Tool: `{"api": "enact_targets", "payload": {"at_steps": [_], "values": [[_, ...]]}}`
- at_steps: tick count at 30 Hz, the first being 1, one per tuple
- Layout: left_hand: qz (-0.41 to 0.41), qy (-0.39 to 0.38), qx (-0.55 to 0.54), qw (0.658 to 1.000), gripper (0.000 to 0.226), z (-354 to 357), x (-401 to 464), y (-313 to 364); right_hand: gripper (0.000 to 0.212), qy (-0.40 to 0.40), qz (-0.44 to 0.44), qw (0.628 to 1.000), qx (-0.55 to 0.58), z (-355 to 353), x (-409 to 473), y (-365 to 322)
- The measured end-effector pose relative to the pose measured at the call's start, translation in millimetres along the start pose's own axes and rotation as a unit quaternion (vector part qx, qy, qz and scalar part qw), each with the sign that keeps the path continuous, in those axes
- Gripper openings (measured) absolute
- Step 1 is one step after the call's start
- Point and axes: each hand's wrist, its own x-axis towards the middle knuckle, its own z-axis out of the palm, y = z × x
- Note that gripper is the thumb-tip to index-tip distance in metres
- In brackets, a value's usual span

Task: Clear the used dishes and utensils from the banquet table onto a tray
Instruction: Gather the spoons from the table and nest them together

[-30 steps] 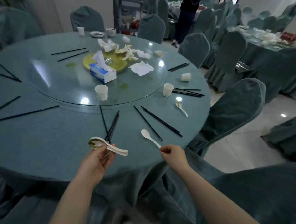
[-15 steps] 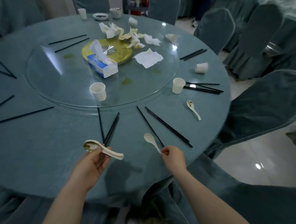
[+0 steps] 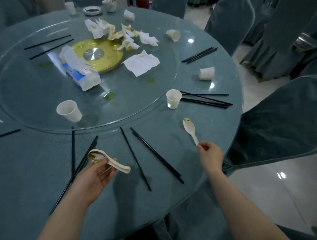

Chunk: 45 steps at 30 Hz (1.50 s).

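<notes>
Two soiled white ceramic spoons held over a round, teal-clothed banquet surface [image 3: 35,169].

The left hand [image 3: 92,178] cradles glossy stacked soup spoons [image 3: 107,160], its grip loosely curled under them, nearer than the clear glass turntable [image 3: 155,94]. The right hand [image 3: 209,155] pinches the handle tip of a smeared white spoon [image 3: 189,129], right of the turntable's rim. Slim black chopsticks [image 3: 156,155] lie between the hands; a white paper cup [image 3: 173,98] stands on the glass edge.

round banquet table [image 3: 35,169], teal cloth. glass turntable [image 3: 38,90] at centre carries tissue pack [image 3: 80,72], crumpled napkins [image 3: 121,36], one paper cup [image 3: 69,110]. on the cloth: black chopsticks [image 3: 153,153] in scattered pairs, soiled spoon [image 3: 189,129], upright cup [image 3: 173,98], tipped cup [image 3: 207,73].
</notes>
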Motion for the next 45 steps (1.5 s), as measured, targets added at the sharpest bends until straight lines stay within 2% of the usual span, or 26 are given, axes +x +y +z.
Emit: {"api": "enact_targets", "payload": {"at_steps": [8, 19, 27, 36, 40, 45], "values": [[0.003, 0.049, 0.017, 0.999, 0.014, 6.2, 6.0, -6.8, 0.013, -0.051, 0.005, 0.998, -0.038, 12.4, 58.6, 0.6], [0.008, 0.038, 0.029, 0.999, 0.012, 15.8, 0.0, 2.0, 0.008, -0.101, -0.01, 0.992, -0.069, 11.4, 32.7, -9.8], [0.027, -0.037, 0.044, 0.998, 0.009, 19.0, -34.8, 11.0, 0.005, -0.095, -0.063, 0.993, 0.001, -26.8, -43.8, -42.8], [0.067, -0.154, 0.132, 0.977, 0.01, 20.9, -95.8, 11.1, 0.015, -0.011, -0.093, 0.995, 0.04, -82.0, -170.8, -65.2], [0.089, -0.204, 0.152, 0.963, 0.011, 28.0, -121.3, -4.6, 0.012, 0.008, -0.098, 0.993, 0.064, -105.5, -226.2, -59.9], [0.077, -0.259, 0.177, 0.946, 0.008, 50.0, -156.7, -44.0, 0.008, 0.017, -0.096, 0.993, 0.073, -147.8, -278.2, -36.9]]}}
